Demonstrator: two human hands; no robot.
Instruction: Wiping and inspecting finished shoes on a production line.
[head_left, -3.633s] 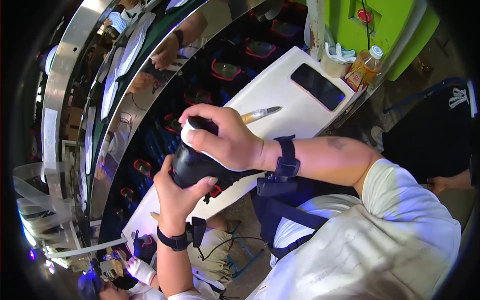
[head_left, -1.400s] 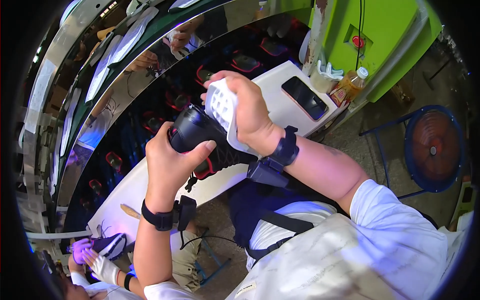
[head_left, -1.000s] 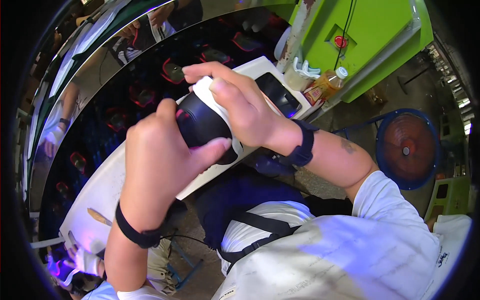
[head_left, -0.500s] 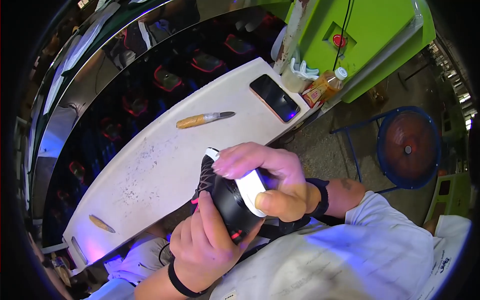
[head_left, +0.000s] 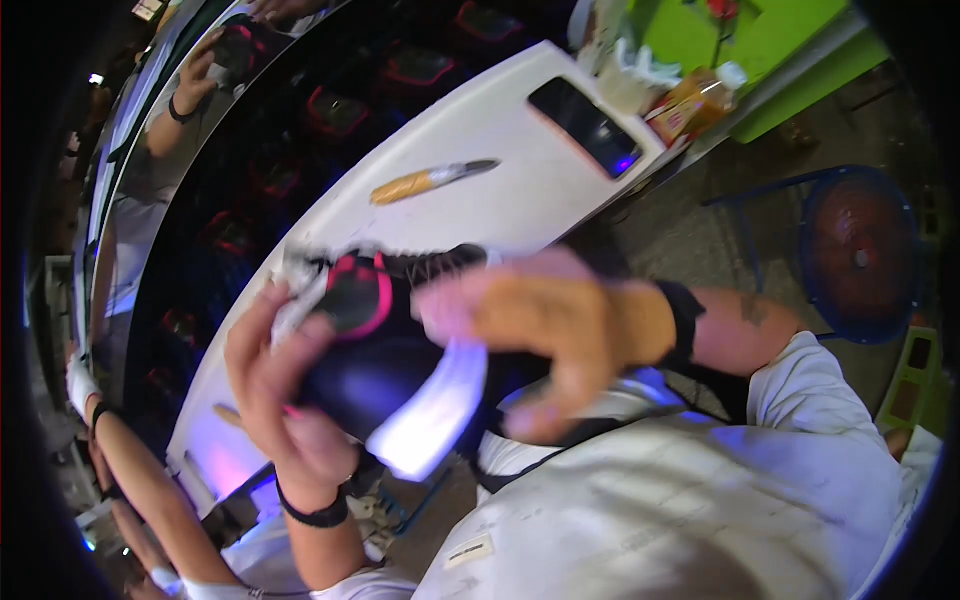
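Observation:
A black shoe [head_left: 365, 375] with a pink-rimmed collar and a white strip [head_left: 430, 412] along one side is held over the near edge of the white curved table. My left hand [head_left: 285, 385] is bent round its left end, the fingers blurred by motion. My right hand [head_left: 555, 325] is over its right side, thumb wide apart from the fingers. Its fingertips overlap the shoe; blur hides whether they touch. Beyond lies a knife [head_left: 432, 182] with a tan wrapped handle.
A phone [head_left: 585, 128] lies at the white table's [head_left: 520, 215] far right corner, beside a bottle [head_left: 700, 100] and a cup [head_left: 630, 85]. Several pink-edged pieces sit in the dark machine behind. A round fan [head_left: 860, 255] stands right. At left reaches another person's white-gloved hand [head_left: 82, 385].
The shoe has turned, and its pink collar now shows. My left hand has moved left and up, and my right hand has come off the white strip. A gloved arm has appeared at left.

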